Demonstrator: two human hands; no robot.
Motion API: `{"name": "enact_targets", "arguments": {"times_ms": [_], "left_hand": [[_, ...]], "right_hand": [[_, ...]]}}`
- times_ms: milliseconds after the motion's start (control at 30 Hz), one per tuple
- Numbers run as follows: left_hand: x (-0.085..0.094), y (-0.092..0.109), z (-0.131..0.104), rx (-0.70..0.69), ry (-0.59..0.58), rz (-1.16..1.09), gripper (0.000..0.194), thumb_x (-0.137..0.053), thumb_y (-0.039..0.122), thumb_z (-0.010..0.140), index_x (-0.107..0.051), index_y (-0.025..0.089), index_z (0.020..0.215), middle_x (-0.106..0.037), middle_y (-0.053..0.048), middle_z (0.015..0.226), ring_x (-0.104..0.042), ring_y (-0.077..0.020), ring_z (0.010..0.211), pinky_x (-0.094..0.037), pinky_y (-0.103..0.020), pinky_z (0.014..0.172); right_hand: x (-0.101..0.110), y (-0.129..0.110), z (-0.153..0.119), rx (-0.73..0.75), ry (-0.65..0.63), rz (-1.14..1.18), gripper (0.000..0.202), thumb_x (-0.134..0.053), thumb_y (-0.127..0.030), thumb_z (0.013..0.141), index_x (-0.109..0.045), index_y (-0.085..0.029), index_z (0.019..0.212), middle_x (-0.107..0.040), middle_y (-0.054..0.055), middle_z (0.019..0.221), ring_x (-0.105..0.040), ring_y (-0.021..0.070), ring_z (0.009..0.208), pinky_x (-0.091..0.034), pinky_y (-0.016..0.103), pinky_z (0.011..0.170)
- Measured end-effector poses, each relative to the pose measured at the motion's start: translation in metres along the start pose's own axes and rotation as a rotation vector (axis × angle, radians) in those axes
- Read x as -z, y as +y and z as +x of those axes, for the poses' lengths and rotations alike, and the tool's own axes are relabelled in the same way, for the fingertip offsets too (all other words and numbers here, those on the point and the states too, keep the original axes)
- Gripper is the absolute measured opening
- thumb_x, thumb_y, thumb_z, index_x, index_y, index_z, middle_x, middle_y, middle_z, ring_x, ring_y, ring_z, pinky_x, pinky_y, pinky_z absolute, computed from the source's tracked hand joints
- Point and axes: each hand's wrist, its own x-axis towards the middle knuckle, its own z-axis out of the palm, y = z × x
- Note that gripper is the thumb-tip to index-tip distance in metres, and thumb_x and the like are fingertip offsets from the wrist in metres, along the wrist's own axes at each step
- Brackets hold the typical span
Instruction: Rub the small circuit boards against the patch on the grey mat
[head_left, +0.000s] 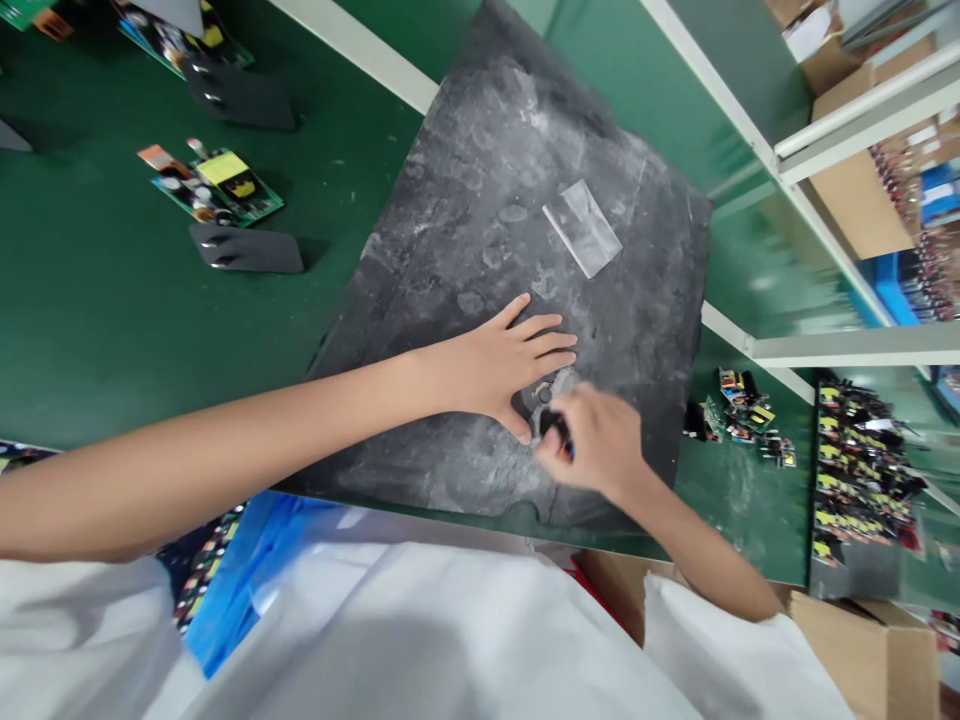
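Note:
On the worn black mat (pixel 465 210), my left hand (pixel 510 360) lies flat with its fingers spread, the thumb beside a small grey metal-looking piece (pixel 543 394). Close to its right, my right hand (pixel 596 435) is closed and blurred; its fingers wrap round a dark object (pixel 556 428) with a bit of orange and blue, too smeared to name. A clear plastic piece (pixel 583 230) lies on the mat above both hands.
Circuit boards with dark grey plates (pixel 247 248) stand on the green table (pixel 112 330) at the left. More boards (pixel 746 408) lie to the right, beside a tray of boards (pixel 862 470). White frame bars (pixel 855 348) and cardboard boxes (pixel 855 640) are at the right.

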Motion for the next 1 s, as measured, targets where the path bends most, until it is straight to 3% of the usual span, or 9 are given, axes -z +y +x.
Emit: {"name": "enact_targets", "arguments": {"times_ms": [100, 267, 433, 600, 733, 900, 1000], "left_hand": [[0.0, 0.0, 0.0, -0.002, -0.003, 0.004, 0.095, -0.06, 0.066, 0.067, -0.033, 0.012, 0.14, -0.034, -0.011, 0.149, -0.018, -0.0328, 0.141, -0.002, -0.058, 0.115], [-0.001, 0.0, -0.001, -0.008, -0.001, 0.005, 0.091, -0.058, 0.065, 0.069, -0.034, 0.014, 0.14, -0.032, -0.01, 0.15, -0.017, -0.0312, 0.142, -0.002, -0.056, 0.115], [-0.001, 0.0, -0.001, -0.004, -0.006, 0.001, 0.094, -0.058, 0.067, 0.068, -0.034, 0.013, 0.14, -0.033, -0.012, 0.149, -0.018, -0.0325, 0.142, -0.002, -0.058, 0.114], [-0.001, -0.001, 0.0, -0.016, 0.001, 0.011, 0.092, -0.059, 0.066, 0.068, -0.034, 0.013, 0.14, -0.032, -0.01, 0.15, -0.017, -0.0313, 0.142, -0.002, -0.057, 0.115], [-0.002, -0.001, 0.001, -0.014, -0.009, 0.01, 0.095, -0.058, 0.068, 0.067, -0.033, 0.012, 0.14, -0.033, -0.011, 0.149, -0.017, -0.0324, 0.142, -0.002, -0.058, 0.114], [-0.001, 0.0, -0.001, -0.022, -0.005, 0.011, 0.093, -0.058, 0.067, 0.067, -0.034, 0.015, 0.14, -0.031, -0.01, 0.15, -0.017, -0.0326, 0.142, -0.002, -0.059, 0.114], [0.0, 0.001, -0.001, -0.01, -0.013, 0.01, 0.093, -0.059, 0.067, 0.067, -0.034, 0.015, 0.14, -0.031, -0.011, 0.15, -0.017, -0.0325, 0.142, -0.003, -0.059, 0.114]], "right_hand": [[-0.002, 0.006, 0.002, -0.152, 0.073, -0.054, 0.013, -0.04, -0.024, 0.077, -0.047, -0.019, 0.087, -0.046, 0.001, 0.07, -0.047, 0.0198, 0.054, -0.032, 0.03, 0.047], [-0.002, 0.0, -0.001, -0.033, 0.004, 0.001, 0.01, -0.041, -0.025, 0.078, -0.046, -0.02, 0.085, -0.044, 0.0, 0.066, -0.045, 0.0186, 0.051, -0.031, 0.029, 0.046], [-0.002, 0.002, 0.0, -0.17, 0.079, -0.032, 0.012, -0.041, -0.025, 0.077, -0.046, -0.019, 0.087, -0.047, 0.001, 0.07, -0.047, 0.0193, 0.054, -0.032, 0.029, 0.047], [-0.001, -0.003, -0.002, -0.014, -0.007, 0.003, 0.011, -0.041, -0.024, 0.077, -0.047, -0.019, 0.085, -0.044, 0.0, 0.067, -0.044, 0.0185, 0.052, -0.031, 0.029, 0.047], [-0.002, 0.004, 0.0, -0.151, 0.089, -0.108, 0.014, -0.04, -0.025, 0.079, -0.048, -0.018, 0.088, -0.045, 0.0, 0.07, -0.044, 0.0182, 0.052, -0.03, 0.028, 0.046], [0.001, -0.003, -0.002, -0.025, -0.009, -0.062, 0.012, -0.04, -0.025, 0.08, -0.049, -0.018, 0.083, -0.043, -0.001, 0.066, -0.043, 0.0175, 0.051, -0.03, 0.028, 0.047], [0.0, -0.003, -0.003, -0.107, 0.042, -0.077, 0.013, -0.04, -0.026, 0.078, -0.049, -0.018, 0.084, -0.045, 0.0, 0.067, -0.044, 0.0176, 0.051, -0.029, 0.028, 0.047]]}}
